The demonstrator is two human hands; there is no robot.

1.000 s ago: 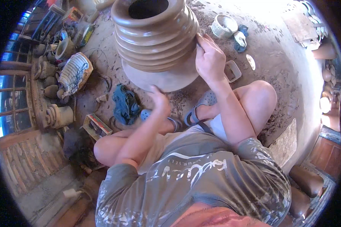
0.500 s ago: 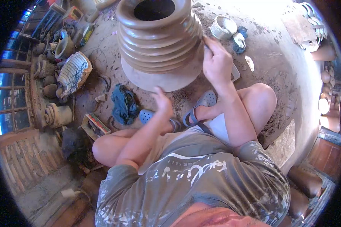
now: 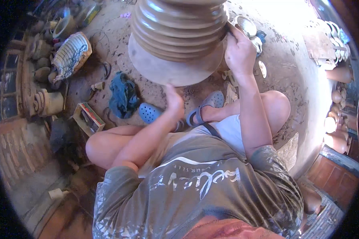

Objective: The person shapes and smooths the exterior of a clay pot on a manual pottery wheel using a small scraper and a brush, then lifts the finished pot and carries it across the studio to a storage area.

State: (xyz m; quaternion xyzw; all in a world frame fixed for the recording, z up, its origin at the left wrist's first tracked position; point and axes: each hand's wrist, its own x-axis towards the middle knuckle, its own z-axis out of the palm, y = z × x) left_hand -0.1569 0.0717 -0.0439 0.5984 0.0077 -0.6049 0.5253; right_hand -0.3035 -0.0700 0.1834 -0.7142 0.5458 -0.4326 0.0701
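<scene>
A large brown clay pot (image 3: 179, 34) with ridged, wet-looking walls stands upright on a round, pale wheel disc (image 3: 155, 69). Its upper part is cut off by the top of the view. Against the pot's right wall is my right hand (image 3: 241, 53), its fingers closed in a pinch. A small dark edge shows at those fingertips, too little to name. My left hand (image 3: 174, 101) is at the disc's near edge, thumb raised and fingers loosely apart, with nothing seen in it. Whether it touches the disc is unclear.
On the floor, a dark blue-green cloth (image 3: 123, 95) and an open box (image 3: 88, 119) lie to the left. Behind my right hand stands a white tub (image 3: 245, 26). Clogs (image 3: 149, 112) are on my feet near the wheel. More pots (image 3: 337, 141) line the right wall.
The view has shifted, so the pot sits higher and its mouth is out of frame. My right hand stays at the pot's right wall, my left hand by the disc's near edge.
</scene>
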